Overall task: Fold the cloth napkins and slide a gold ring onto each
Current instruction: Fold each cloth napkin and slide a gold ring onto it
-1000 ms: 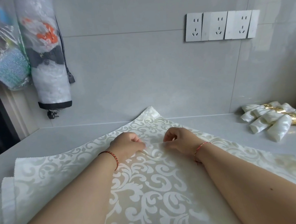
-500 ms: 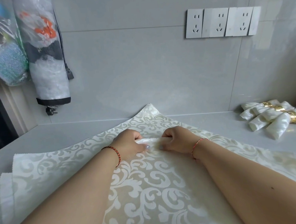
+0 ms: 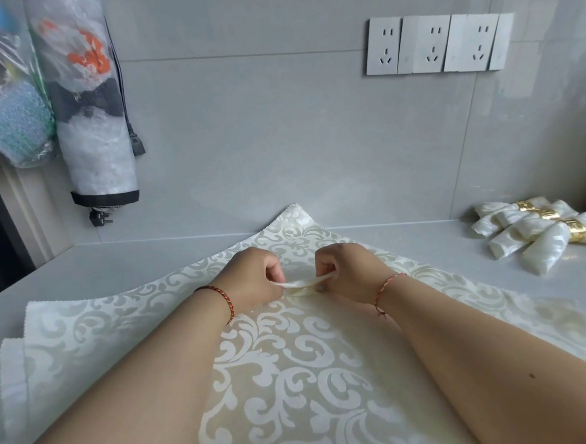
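Observation:
A cream damask napkin (image 3: 286, 366) lies spread on the grey counter (image 3: 156, 261), one corner reaching the back wall. My left hand (image 3: 254, 279) and my right hand (image 3: 347, 270) sit side by side at the napkin's middle. Each pinches a raised fold of cloth between thumb and fingers, and the fold stretches between them, lifted slightly off the surface. At the right back lie several finished rolled napkins (image 3: 539, 241), each with a gold ring (image 3: 575, 233) round it.
More cream cloth (image 3: 5, 369) is stacked at the left edge. A hanging fabric bag (image 3: 89, 107) and a plastic bag (image 3: 7, 112) hang at the left wall, with a plug (image 3: 101, 218) dangling beneath. Wall sockets (image 3: 435, 43) sit above the counter.
Both hands pinched the middle of the napkin and have now lifted a small fold of it between them. The view has tilted slightly.

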